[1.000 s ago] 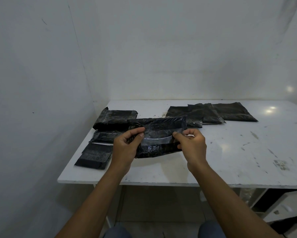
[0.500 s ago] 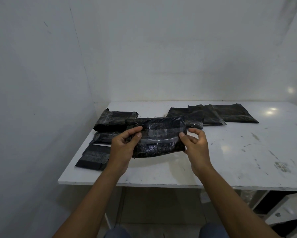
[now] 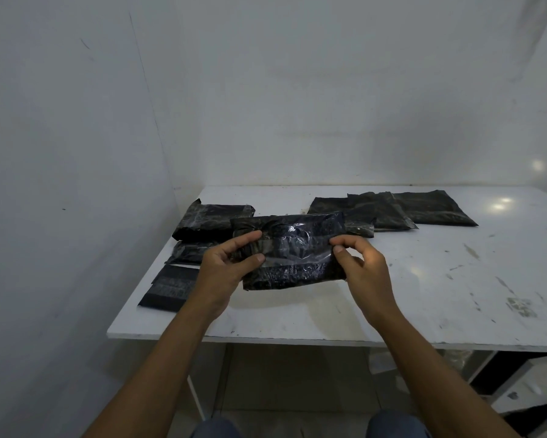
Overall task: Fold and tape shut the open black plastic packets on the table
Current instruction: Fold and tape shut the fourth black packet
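Observation:
A folded black plastic packet point(image 3: 292, 251) is held a little above the white table point(image 3: 392, 295), near its front left. A strip of clear tape point(image 3: 297, 259) runs across the packet's face. My left hand point(image 3: 224, 268) grips the packet's left end, thumb and fingers pinched on it. My right hand point(image 3: 360, 263) is at the right end, thumb and forefinger pressed on the packet's edge by the tape. Several flat open black packets point(image 3: 392, 210) lie overlapped at the back of the table.
Folded black packets point(image 3: 209, 221) are stacked at the table's left side, with one flat packet point(image 3: 171, 287) near the front left corner. Walls close off the left and the back. The table's front edge runs just under my forearms.
The tape strip, lifted in a curve a second ago, now lies flat across the packet. My right hand slid to the packet's right edge, and the packet rose slightly.

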